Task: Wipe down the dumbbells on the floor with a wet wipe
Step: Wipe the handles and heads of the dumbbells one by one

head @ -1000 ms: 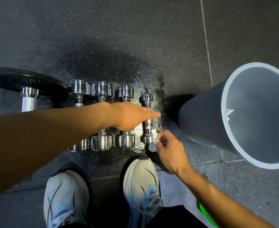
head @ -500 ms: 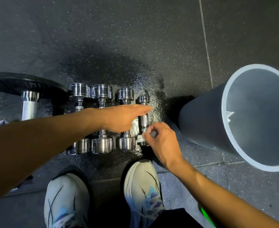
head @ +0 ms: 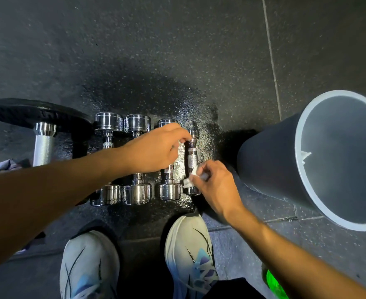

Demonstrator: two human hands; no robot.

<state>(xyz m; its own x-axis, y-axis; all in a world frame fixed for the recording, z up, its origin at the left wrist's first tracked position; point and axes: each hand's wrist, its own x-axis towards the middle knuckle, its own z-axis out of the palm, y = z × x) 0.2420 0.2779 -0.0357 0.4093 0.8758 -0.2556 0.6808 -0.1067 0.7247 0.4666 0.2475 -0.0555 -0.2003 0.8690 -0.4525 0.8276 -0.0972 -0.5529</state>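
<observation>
Wiping the smallest dumbbell [head: 192, 156], which lies at the right end of the row on the floor [head: 156, 50].

My right hand [head: 216, 186] pinches a crumpled white wet wipe [head: 190, 179] against the near end of its handle, just above the near head. My left hand [head: 154, 149] reaches across the row, fingers curled, tips touching the far neck; whether they actually grip it I cannot tell. This dumbbell is slim, bright chrome, with small round heads and a cross-hatched knurled grip, lying flat and parallel to the three bigger dumbbells [head: 137, 123] on its left. Around it the black speckled rubber glistens wet. A smooth grey round bin [head: 270, 160] stands just to its right.
</observation>
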